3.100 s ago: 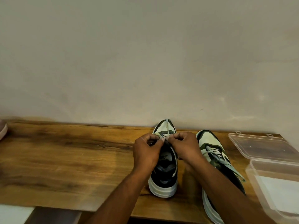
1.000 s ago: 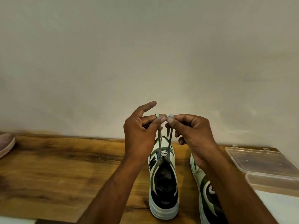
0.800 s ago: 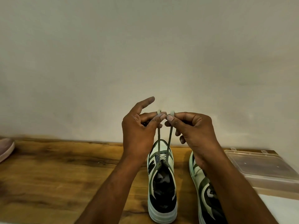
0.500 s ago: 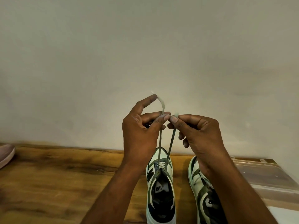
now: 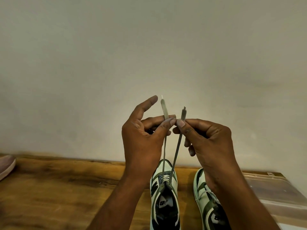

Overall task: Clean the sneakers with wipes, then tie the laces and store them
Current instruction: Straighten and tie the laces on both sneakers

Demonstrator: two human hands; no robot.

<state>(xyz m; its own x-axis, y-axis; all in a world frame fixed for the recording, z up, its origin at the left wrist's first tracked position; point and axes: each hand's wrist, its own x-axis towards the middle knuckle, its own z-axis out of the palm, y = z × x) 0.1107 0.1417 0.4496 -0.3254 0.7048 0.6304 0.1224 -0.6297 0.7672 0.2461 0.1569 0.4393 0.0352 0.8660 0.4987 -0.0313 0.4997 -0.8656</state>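
Note:
Two pale green, white and dark green sneakers stand side by side on the wooden table (image 5: 58, 193), toes toward the wall. Both lace ends (image 5: 167, 151) of the left sneaker (image 5: 164, 196) are pulled taut straight up. My left hand (image 5: 144, 138) pinches one end between thumb and middle finger, index finger sticking out. My right hand (image 5: 206, 140) pinches the other end beside it. The two tips poke up above my fingers. My right forearm partly covers the right sneaker (image 5: 207, 201), whose laces lie loose.
A clear plastic box (image 5: 272, 190) with its lid open lies at the table's right edge. The toe of a pinkish shoe (image 5: 6, 166) shows at the far left. A plain wall rises right behind the table.
My hands have lifted from the sneaker's tongue and drawn both lace ends upward. Over the last second more lace slid through my fingers, so the tips stick out higher.

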